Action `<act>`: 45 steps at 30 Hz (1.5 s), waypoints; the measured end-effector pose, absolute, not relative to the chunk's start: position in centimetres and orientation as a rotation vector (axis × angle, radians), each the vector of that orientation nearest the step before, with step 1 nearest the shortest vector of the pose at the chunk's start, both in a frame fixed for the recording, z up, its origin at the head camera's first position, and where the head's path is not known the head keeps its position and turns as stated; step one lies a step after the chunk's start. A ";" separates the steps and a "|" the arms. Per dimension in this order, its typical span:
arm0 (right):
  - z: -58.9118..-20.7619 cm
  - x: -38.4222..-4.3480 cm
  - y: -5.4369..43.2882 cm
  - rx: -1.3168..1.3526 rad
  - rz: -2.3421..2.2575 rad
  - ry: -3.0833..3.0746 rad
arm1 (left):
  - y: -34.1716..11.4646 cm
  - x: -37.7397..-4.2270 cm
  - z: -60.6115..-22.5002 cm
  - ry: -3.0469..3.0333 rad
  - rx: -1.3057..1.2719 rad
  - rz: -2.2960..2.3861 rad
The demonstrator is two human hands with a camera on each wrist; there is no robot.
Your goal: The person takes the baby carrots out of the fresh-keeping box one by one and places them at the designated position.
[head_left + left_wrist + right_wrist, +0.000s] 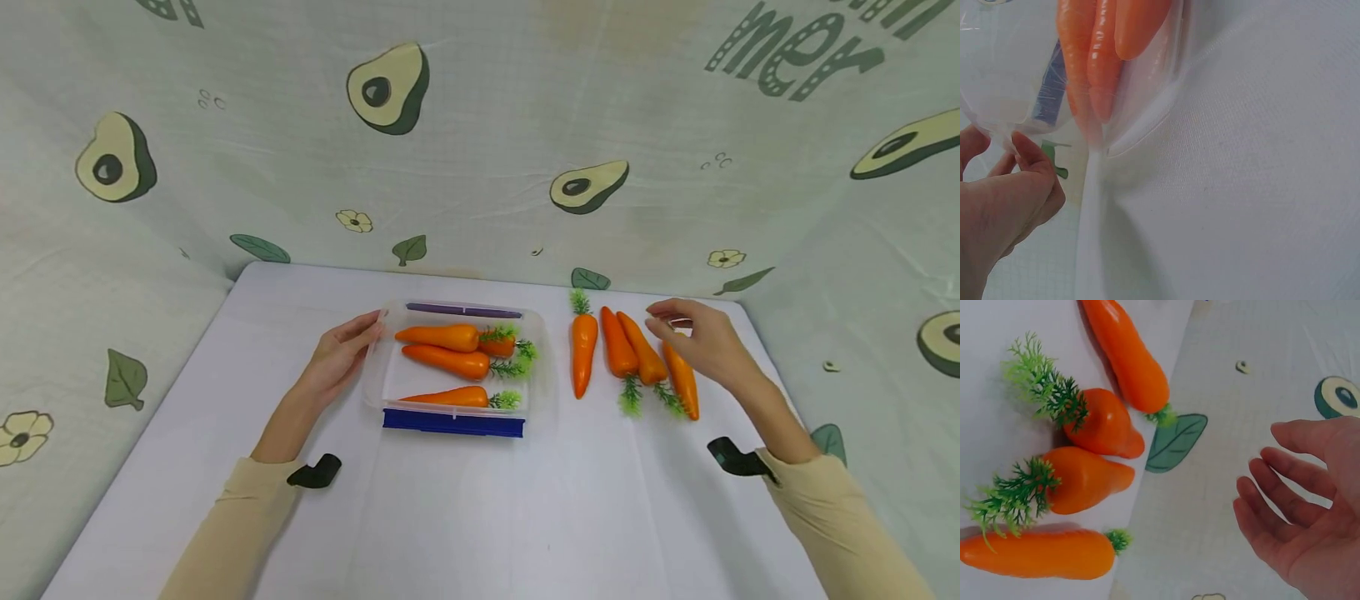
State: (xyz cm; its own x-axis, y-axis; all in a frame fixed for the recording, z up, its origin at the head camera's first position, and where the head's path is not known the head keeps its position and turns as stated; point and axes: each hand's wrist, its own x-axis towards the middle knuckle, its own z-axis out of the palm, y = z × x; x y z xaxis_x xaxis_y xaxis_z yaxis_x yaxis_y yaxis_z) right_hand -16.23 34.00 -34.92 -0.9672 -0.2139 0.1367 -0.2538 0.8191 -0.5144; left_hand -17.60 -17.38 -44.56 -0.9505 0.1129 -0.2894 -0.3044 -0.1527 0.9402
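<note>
My left hand (335, 357) pinches the left rim of a clear plastic food container (450, 398) with blue side clips; in the left wrist view thumb and fingers (1032, 153) meet at its edge. Several toy carrots with green leafy tops lie inside, among them an upper carrot (442, 337), a middle carrot (448, 362) and a front carrot (450, 397). My right hand (701, 333) hovers over the rightmost loose carrot (684, 383), fingers relaxed and holding nothing. In the right wrist view this hand (1310, 500) is apart from the carrots.
Between the container and my right hand lie a carrot (584, 354) with its top away from me and two carrots side by side, a left one (618, 343) and a right one (645, 350). The white table (465, 517) ends at an avocado-print cloth (480, 167).
</note>
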 end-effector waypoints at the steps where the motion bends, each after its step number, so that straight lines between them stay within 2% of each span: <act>1: -34.8 -16.3 33.6 0.387 0.845 -2.932 | -17.4 -17.6 -44.6 1.838 -0.218 2.189; 14: -33.3 -17.3 28.3 0.669 0.932 -2.904 | -17.6 -17.7 -44.8 1.837 -0.209 2.184; 25: -33.4 -17.6 23.0 0.888 0.917 -2.903 | -17.6 -17.6 -44.6 1.850 -0.210 2.176; 45: -36.8 -17.7 15.9 1.348 1.030 -2.874 | -17.6 -17.7 -44.8 1.836 -0.221 2.191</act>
State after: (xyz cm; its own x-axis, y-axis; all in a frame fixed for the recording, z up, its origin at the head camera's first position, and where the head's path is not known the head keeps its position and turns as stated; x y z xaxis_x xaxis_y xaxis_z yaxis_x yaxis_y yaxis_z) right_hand -17.68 15.95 -36.82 -0.6577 -0.7491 0.0794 -0.6291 0.4883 -0.6048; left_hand -17.72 -17.60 -44.77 -0.9509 0.1102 -0.2892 -0.3040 -0.1575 0.9396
